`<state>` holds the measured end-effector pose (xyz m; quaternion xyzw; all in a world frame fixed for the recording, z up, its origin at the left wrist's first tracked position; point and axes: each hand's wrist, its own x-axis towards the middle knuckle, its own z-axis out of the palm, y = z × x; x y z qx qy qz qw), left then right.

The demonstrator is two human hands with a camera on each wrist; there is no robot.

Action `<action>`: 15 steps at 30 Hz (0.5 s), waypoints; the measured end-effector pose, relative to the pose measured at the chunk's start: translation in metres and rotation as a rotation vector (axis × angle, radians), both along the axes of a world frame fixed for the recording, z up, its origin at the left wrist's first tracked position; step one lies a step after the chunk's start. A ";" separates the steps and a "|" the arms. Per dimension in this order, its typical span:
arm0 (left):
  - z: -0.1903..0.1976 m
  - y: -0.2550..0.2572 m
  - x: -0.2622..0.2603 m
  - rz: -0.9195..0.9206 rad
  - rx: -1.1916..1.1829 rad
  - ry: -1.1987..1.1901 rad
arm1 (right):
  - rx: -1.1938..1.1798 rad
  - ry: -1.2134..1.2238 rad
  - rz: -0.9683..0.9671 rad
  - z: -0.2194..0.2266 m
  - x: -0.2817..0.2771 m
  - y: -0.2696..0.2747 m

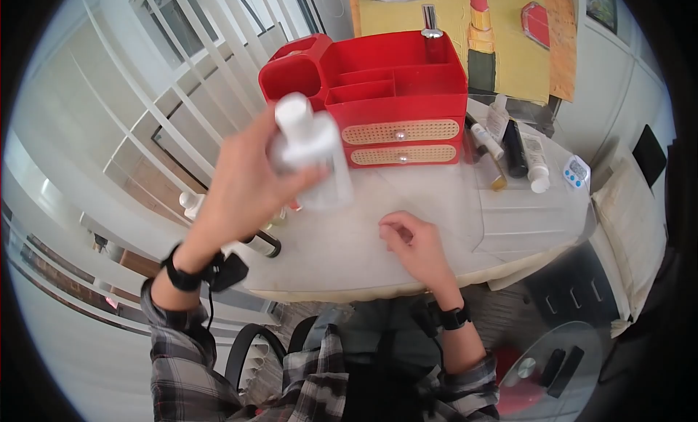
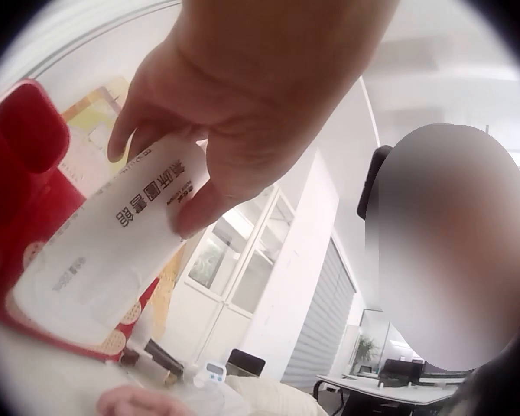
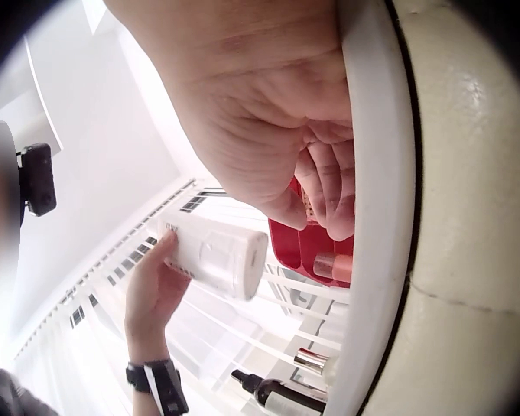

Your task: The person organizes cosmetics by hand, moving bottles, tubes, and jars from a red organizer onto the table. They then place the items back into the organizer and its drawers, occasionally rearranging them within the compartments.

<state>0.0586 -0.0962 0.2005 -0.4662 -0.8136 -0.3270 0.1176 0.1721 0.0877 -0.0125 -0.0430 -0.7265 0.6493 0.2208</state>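
Observation:
My left hand grips a white bottle with a white cap, lifted above the left side of the table. The left wrist view shows dark printed characters on the bottle, with thumb and fingers on either side near its top. My right hand rests at the table's front with loosely curled fingers and holds nothing. A red organizer stands behind the bottle, with open compartments on top and two woven-front drawers. One silver-capped bottle sits in its back compartment.
Several tubes and bottles, among them a black one and a white tube, lie at the right on a clear tray. Beside them is a small white timer. A dark-capped bottle lies at the left edge, near white railings.

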 end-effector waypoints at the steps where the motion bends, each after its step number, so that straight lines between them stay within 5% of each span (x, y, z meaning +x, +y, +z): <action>1: -0.010 -0.009 0.008 0.002 0.000 -0.004 | 0.015 -0.018 0.013 0.000 0.000 0.000; 3: -0.028 -0.025 0.016 0.068 -0.096 -0.186 | 0.009 -0.014 0.011 -0.003 0.000 0.000; 15: -0.080 -0.050 -0.013 0.275 -0.119 -0.180 | 0.016 -0.027 -0.023 0.002 -0.001 -0.001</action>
